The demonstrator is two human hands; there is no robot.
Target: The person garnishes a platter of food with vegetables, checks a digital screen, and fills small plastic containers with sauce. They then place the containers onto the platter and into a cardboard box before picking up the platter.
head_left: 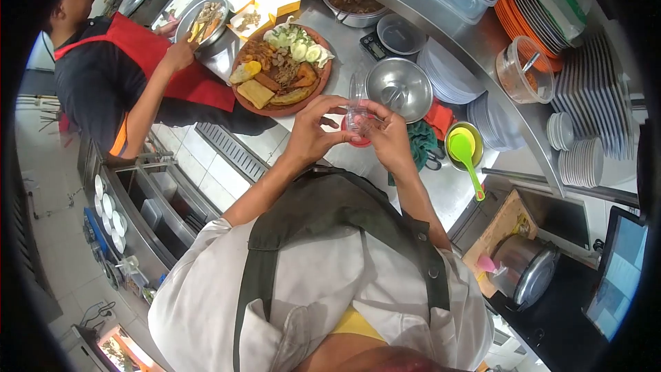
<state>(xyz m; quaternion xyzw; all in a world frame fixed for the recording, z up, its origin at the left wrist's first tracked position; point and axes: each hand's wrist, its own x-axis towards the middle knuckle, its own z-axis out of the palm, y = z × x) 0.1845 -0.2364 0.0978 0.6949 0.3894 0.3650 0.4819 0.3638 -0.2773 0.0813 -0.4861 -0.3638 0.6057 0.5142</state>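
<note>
Over the counter's near edge, my left hand (315,129) and my right hand (390,136) meet around a small clear plastic cup (357,120). A clear lid (355,88) stands raised at its far side. Fingers of both hands are closed on the cup, partly hiding it. Something red (361,141) shows just beneath it; its kind is unclear. Beyond my left hand lies a round clay platter (275,109) with meats, rice, plantain, egg and sliced vegetables. A steel mixing bowl (414,107) with a utensil inside sits beyond my right hand.
At left, a co-worker (165,76) in a red apron holds a metal bowl (224,17). A kitchen scale (372,46), stacked white plates (447,72), a green cloth (421,141) and a bright green ladle (467,155) stand about. A steel shelf (441,31) overhangs the counter.
</note>
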